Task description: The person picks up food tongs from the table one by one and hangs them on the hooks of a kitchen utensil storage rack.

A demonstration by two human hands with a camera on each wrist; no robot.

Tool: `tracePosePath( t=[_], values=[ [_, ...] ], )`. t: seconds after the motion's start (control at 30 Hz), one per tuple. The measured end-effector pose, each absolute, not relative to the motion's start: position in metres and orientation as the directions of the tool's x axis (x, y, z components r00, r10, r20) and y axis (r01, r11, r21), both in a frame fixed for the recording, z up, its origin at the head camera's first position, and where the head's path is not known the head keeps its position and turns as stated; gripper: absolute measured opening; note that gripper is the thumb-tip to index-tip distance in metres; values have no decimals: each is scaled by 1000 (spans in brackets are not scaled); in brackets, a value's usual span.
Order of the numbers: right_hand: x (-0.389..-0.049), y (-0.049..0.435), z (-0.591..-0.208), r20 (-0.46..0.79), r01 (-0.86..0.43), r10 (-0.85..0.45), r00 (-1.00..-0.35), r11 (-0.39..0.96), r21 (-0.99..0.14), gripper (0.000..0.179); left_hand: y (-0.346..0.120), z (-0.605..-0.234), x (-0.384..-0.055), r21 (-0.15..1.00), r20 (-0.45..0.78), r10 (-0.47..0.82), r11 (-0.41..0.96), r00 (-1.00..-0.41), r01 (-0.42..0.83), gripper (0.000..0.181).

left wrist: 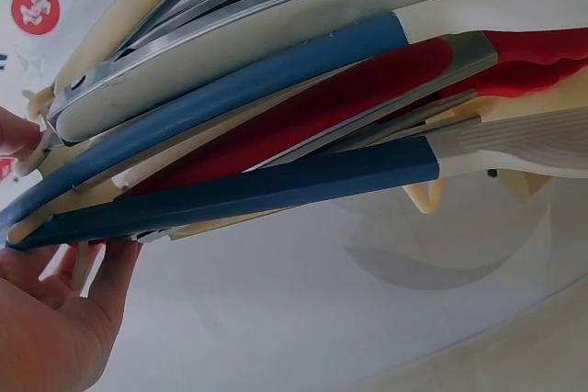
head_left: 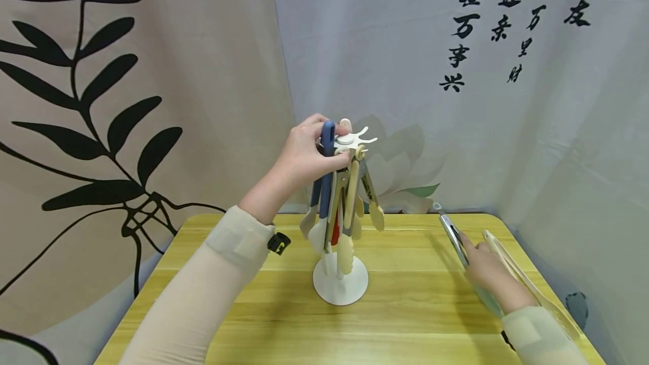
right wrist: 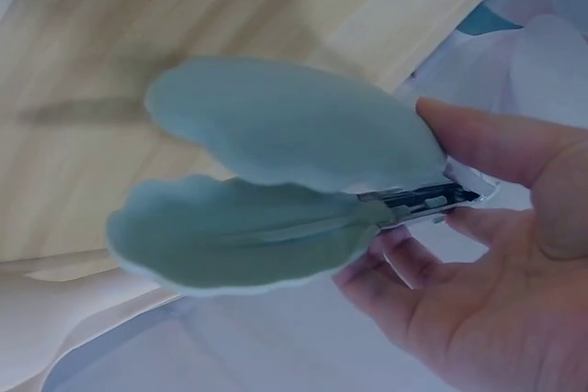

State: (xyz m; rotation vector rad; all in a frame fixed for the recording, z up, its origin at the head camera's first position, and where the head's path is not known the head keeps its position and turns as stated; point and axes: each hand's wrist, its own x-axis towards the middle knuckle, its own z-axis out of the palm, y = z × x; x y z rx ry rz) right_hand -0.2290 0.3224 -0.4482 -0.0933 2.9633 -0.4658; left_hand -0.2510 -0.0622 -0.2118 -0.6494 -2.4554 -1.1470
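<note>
A white utensil stand (head_left: 350,293) with a round base stands mid-table in the head view, hung with several utensils. My left hand (head_left: 304,151) grips its top beside a blue handle (head_left: 327,137), thumb and fingers on either side of the rack. In the left wrist view, blue-handled utensils (left wrist: 276,185), a red handle (left wrist: 322,126) and tongs with cream grips (left wrist: 257,48) hang close together. At the table's right, my right hand (head_left: 489,272) holds metal tongs (head_left: 452,235) between thumb and fingers. Their pale green scalloped heads (right wrist: 294,126) are spread apart in the right wrist view.
A long cream utensil (head_left: 524,283) lies along the right side of the wooden table (head_left: 400,308), next to my right hand. Behind the table hangs a pale cloth (head_left: 355,44) with printed leaves and dark writing.
</note>
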Motion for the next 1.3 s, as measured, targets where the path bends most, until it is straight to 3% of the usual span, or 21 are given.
tracePosePath(
  t=[0.5,1.3],
  values=[
    [-221,285,-431,45,-147,-139,-989,932,-330,97,-63,-213,-251,615,507,260,560,-822,556,31],
    [-220,247,-415,327,-354,-239,-914,863,-361,100,-75,-216,-262,668,505,341,426,-793,610,31]
  ],
)
